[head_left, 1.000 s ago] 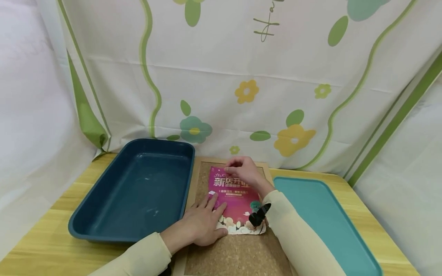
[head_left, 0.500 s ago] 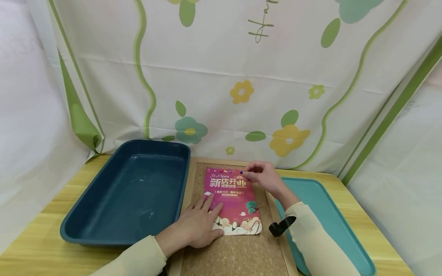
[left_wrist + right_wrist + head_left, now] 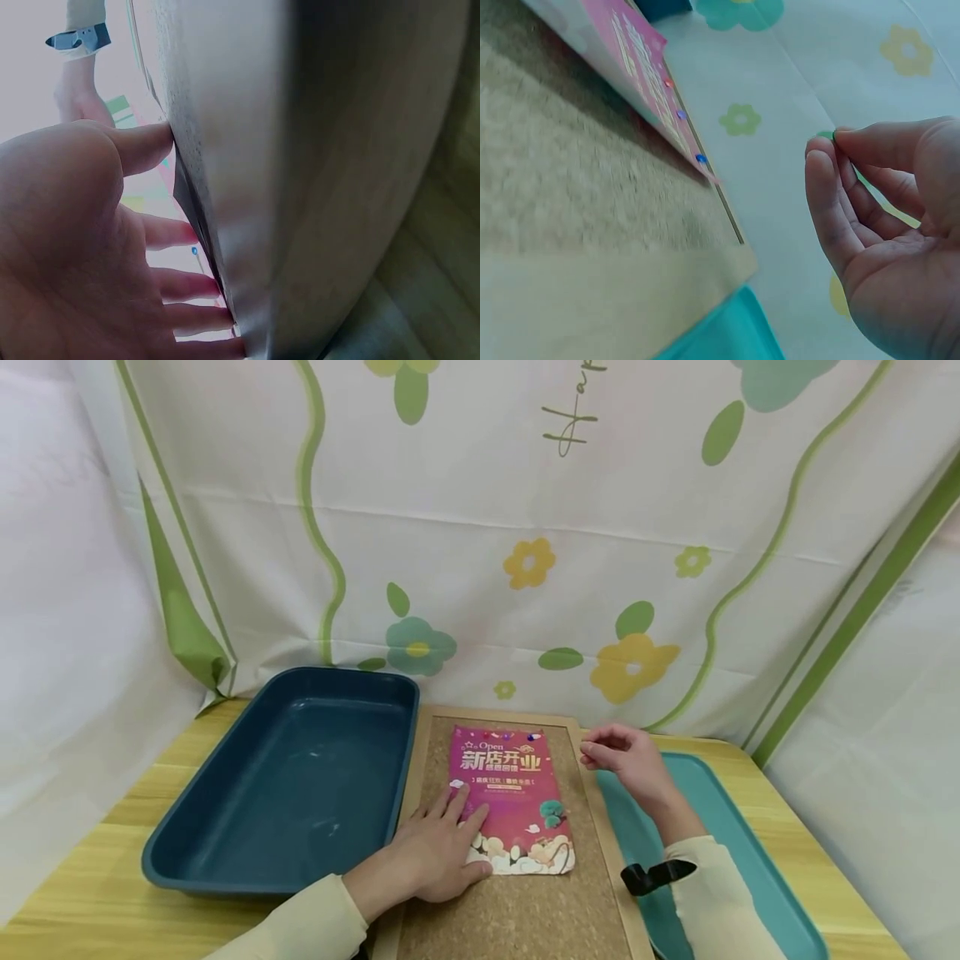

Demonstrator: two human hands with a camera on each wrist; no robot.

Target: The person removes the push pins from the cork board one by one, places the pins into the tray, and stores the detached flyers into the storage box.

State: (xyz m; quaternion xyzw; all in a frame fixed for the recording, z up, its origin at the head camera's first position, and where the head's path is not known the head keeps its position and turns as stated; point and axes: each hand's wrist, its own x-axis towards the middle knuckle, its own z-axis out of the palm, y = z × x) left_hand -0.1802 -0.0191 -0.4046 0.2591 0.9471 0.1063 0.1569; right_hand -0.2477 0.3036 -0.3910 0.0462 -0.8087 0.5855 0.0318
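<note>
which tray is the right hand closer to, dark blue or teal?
The flat teal tray. The right hand hovers at its far left corner, beside the cork board. The deep dark blue tray lies across the board, on the left hand's side.

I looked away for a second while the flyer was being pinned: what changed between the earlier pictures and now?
The right hand left the flyer's top edge and drew back rightward, off the cork board toward the teal tray; a blue pin now shows at the flyer's top right. The left hand stays flat on the flyer.
</note>
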